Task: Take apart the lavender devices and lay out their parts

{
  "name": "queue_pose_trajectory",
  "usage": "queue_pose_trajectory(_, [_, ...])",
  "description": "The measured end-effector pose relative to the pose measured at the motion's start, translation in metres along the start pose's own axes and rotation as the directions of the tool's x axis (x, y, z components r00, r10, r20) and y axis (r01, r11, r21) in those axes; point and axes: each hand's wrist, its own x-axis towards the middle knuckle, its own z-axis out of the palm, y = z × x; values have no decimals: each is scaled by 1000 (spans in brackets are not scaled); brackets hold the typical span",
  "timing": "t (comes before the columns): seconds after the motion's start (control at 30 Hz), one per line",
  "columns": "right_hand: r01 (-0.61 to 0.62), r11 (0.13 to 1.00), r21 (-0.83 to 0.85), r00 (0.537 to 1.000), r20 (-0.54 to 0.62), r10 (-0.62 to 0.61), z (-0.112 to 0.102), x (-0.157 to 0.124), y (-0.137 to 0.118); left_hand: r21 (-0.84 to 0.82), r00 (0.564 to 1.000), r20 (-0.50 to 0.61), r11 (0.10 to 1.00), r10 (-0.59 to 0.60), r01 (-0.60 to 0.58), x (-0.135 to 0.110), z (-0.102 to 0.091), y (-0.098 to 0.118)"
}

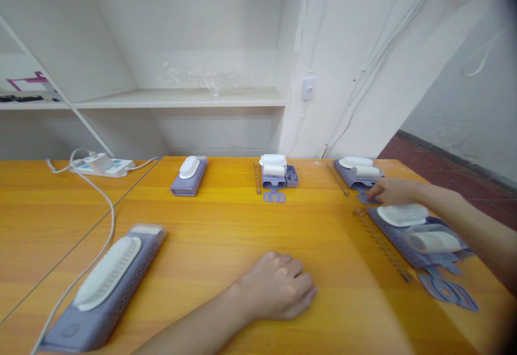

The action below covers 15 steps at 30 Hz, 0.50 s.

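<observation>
My left hand [278, 285] rests on the orange wooden table [226, 225] with its fingers curled under, and nothing shows in it. My right hand [393, 190] reaches out to the far right and pinches a small flat purple part [365, 199] lying beside a purple device base with white pieces [357, 173]. Just below that hand lies another purple base with white pieces [416, 235], with a long metal spring [382, 243] alongside it and a flat purple plate [448, 291] in front.
An assembled purple-and-white device [105, 285] lies at the near left, a smaller one [189, 175] at the back. A set of parts with a spring [275, 177] sits at back centre. A white power strip [102, 165] and cable [105, 209] lie at the left. Shelves stand behind.
</observation>
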Motion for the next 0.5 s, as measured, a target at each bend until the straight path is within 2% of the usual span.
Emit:
queue_pose_trajectory(0.07, [29, 998, 55, 987, 158, -37, -2, 1, 0, 1, 1000, 0, 1000, 1, -1, 0, 0, 0])
queue_pose_trajectory(0.5, [-12, 999, 42, 987, 163, 5, -3, 3, -4, -12, 1000, 7, 1000, -3, 3, 0, 1, 0])
